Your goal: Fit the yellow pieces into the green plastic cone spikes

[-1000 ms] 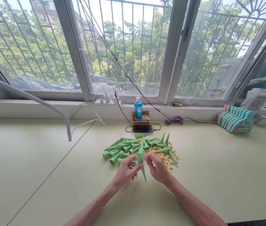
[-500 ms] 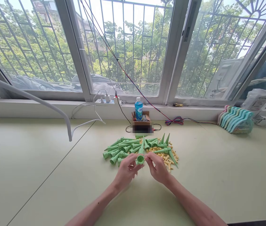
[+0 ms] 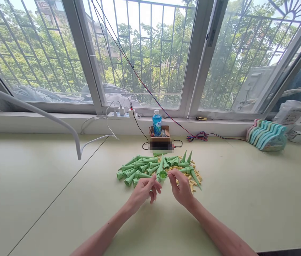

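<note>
My left hand (image 3: 145,189) holds a green plastic watering spike (image 3: 162,174) loosely between thumb and fingers, its round open end turned toward me. The lower part of this spike is hidden by the fingers. Close by on the right, my right hand (image 3: 180,185) has thumb and forefinger pinched together near the spike's rim; whatever is between them is too small to make out. Behind both hands lies a heap of green spikes (image 3: 131,176), some on their sides, two pointing up. Small yellow plastic pieces (image 3: 192,185) are scattered on the right of the heap.
A blue bottle (image 3: 157,123) stands in a small cardboard box (image 3: 167,132) behind the heap. Coiled cable (image 3: 197,136) lies to its right. Farther right are stacked pastel hangers (image 3: 267,136). A white bent tube (image 3: 70,126) reaches in from the left above the pale table (image 3: 46,188).
The spike has turned from pointing down until its open end faces me, then shifted slightly up and right. My left fingers have loosened; my right hand moved slightly right.
</note>
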Motion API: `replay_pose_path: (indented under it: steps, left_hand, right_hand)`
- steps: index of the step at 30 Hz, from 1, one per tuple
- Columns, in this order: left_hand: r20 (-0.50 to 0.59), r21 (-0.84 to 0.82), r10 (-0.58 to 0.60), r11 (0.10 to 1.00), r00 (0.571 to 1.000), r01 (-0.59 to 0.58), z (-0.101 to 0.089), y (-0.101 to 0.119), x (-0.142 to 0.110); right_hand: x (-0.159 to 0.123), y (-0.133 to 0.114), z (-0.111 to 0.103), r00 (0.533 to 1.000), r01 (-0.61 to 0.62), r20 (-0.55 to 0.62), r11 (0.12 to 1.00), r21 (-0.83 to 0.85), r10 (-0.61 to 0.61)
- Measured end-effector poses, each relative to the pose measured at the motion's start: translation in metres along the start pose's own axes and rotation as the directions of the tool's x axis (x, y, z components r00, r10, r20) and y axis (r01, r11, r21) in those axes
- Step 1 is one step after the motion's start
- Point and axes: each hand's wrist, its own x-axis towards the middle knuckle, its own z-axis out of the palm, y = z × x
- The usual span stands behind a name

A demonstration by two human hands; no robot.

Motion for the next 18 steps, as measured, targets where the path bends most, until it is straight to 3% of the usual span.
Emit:
replay_pose_path:
  steps: [3, 7, 14, 18]
  left_hand:
    - [0.136, -0.1, -0.161, 0.979, 0.978, 0.175, -0.001, 0.0026, -0.0007]
    - [0.224, -0.143, -0.242, 0.95, 0.944, 0.277, -0.0025, 0.0015, -0.0021]
    - [0.241, -0.216, -0.156, 0.954, 0.958, 0.21, -0.0049, -0.0011, -0.0008]
    - [0.248, -0.178, -0.101, 0.973, 0.964, 0.148, -0.0053, 0.0023, -0.0018]
  right_hand:
    - [-0.001, -0.0003, -0.0001, 0.998, 0.021, 0.06, 1.0, 0.023, -0.022]
    - [-0.003, 0.0001, 0.0004, 0.985, 0.052, 0.161, 0.998, 0.047, -0.059]
    - [-0.0033, 0.0008, -0.0007, 0.978, 0.036, 0.203, 0.998, 0.055, -0.046]
    - [-0.0029, 0.0009, -0.0005, 0.978, 0.03, 0.203, 0.998, 0.061, -0.042]
